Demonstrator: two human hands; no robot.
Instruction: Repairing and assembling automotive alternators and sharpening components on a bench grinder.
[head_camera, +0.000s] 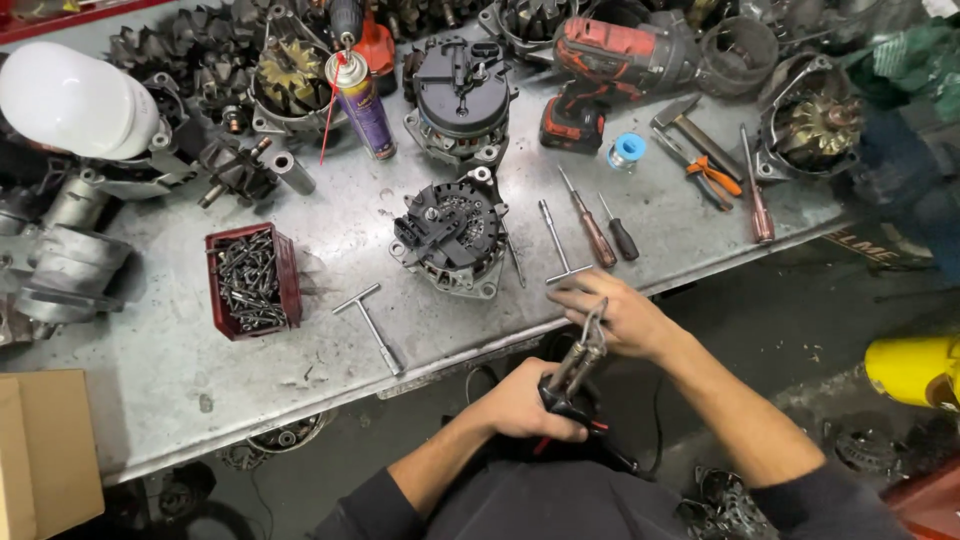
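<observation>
Left fingers: curled tight round the black grip of a long dark metal hand tool with a black and red handle (575, 375); thumb side faces up.
Left hand (525, 402): fisted below the bench edge, forearm in a dark sleeve rising from the lower middle.
Right fingers: pinched narrowly on the tool's metal upper end, fingertips bent down over it.
Right hand (622, 318): palm down just off the bench edge, bare forearm coming in from the lower right.
Tool position: held in the air between both hands, tilted, tip toward the bench, touching nothing else.
Nearest on the grey metal workbench (180, 370): a silver T-handle wrench (560, 250) just beyond the right fingers.
Further in: a dark alternator with black rear cover (450, 235); two brown-handled screwdrivers (592, 225) beside it.
Left side: a second T-handle wrench (368, 325); a red plastic bin of dark screws (250, 280).
</observation>
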